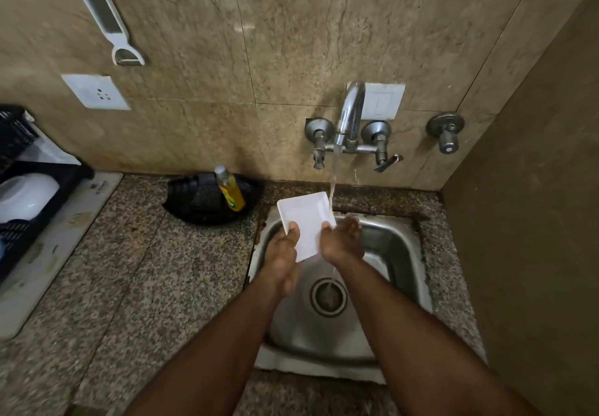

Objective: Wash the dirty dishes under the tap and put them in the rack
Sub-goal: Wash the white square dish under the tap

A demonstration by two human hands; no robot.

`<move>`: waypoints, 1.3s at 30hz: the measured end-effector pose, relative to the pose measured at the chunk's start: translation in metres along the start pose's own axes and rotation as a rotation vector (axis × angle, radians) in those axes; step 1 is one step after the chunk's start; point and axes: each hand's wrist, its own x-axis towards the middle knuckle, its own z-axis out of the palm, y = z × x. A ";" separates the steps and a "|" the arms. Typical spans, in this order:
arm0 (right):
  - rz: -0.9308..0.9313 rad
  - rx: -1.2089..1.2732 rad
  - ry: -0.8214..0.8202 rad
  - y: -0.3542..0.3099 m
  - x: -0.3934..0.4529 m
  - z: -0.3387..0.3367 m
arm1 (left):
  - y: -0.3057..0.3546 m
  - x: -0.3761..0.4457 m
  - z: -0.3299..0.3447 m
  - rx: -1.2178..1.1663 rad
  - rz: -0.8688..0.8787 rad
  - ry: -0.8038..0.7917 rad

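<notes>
A white square plate (306,224) is held up over the steel sink (402,253), tilted, with its far corner close to the running water (333,179). The water falls from the tap (348,117) on the wall, goes past the right edge of the plate and runs down into the drain (327,295).

The left hand (283,253) holds the plate from the left side. Its thumb lies on top of the plate and its grip is closed on the plate's edge. The right hand (342,237) is at the plate's right edge, under the water. Its fingers are bent a little and touch the plate, but whether they wrap round it or just press on it I cannot tell.

Left of the sink, on the speckled stone table (146,269), sits a black holder (197,201) against the wall. A yellow bottle of soap (230,190) leans in it. Far left is a black rack (19,221) on a white tray (55,247), with a white bowl (27,195) already in it. The rack is well apart from the sink.

On the wall hang a white grater with a peeler end (103,10), a white socket (97,91), a white switch (384,101) behind the tap, and one more valve (446,132) to the right.
</notes>
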 end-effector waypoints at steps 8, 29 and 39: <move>-0.027 0.561 -0.124 0.011 0.011 -0.031 | 0.020 0.019 -0.010 0.223 -0.096 0.048; -0.104 0.803 0.143 0.039 0.012 -0.022 | -0.011 0.045 0.042 1.840 0.561 -0.414; -0.062 0.643 0.438 0.041 0.008 -0.040 | -0.027 0.023 0.052 1.755 0.288 -0.268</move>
